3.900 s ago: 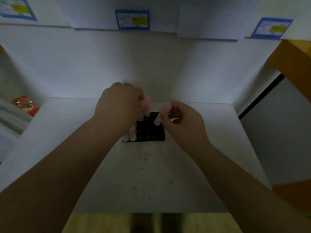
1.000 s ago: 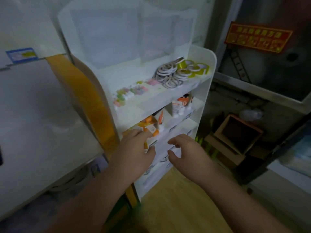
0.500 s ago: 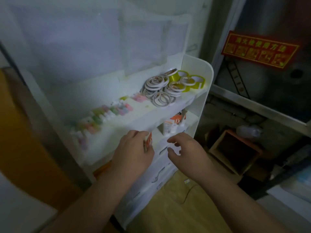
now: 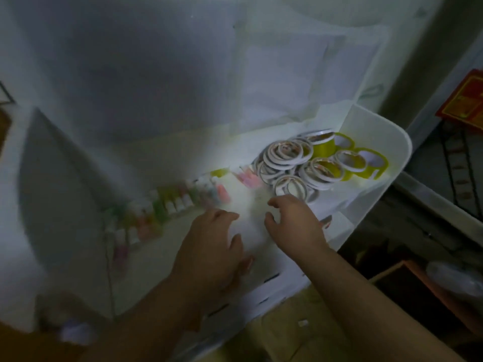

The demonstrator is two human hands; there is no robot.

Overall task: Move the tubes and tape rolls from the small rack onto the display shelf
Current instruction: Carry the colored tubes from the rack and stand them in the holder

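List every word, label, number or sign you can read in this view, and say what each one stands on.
None can be read.
Red sign with yellow characters, at the right edge: cut off and too blurred to read.
Dark strips on the front edges of the white plastic rack: perhaps price labels, no text legible.
Small pastel tubes with white caps: motion-blurred, no print legible.
White-rimmed and yellow tape rolls: no legible print.

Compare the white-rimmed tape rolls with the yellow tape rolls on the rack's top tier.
The white-rimmed tape rolls are thin rings heaped and overlapping toward the shelf's middle; the yellow tape rolls are wider bands, farther right by the side wall. White ones are more numerous. Both share the same top tier, untouched by either hand.
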